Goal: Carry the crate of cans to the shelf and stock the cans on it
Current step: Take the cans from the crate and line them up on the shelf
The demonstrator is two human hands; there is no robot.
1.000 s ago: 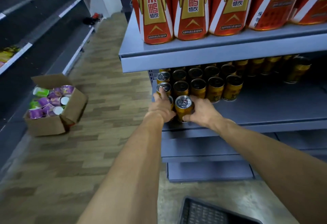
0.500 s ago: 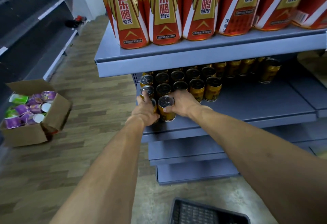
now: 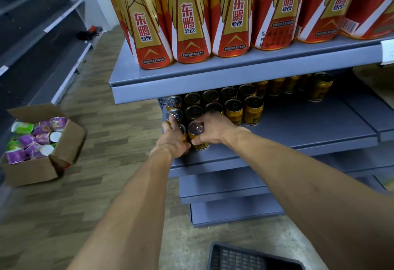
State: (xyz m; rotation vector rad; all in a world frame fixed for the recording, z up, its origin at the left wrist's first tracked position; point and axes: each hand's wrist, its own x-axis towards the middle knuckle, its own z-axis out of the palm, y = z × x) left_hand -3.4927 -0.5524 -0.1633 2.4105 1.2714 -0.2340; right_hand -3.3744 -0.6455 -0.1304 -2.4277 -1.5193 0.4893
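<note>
Now, in the head view, both hands sit at the shelf's [image 3: 309,133] front edge, at about 11 o'clock from the crate [image 3: 251,257] (only its dark rim shows). The right hand [image 3: 213,128] wraps a gold can [image 3: 197,135]; the left hand [image 3: 172,139] clasps a can beside it, mostly hidden. Since a second ago both cans have slid inward against the rows [image 3: 230,103], so this pair looks nearly placed.
</note>
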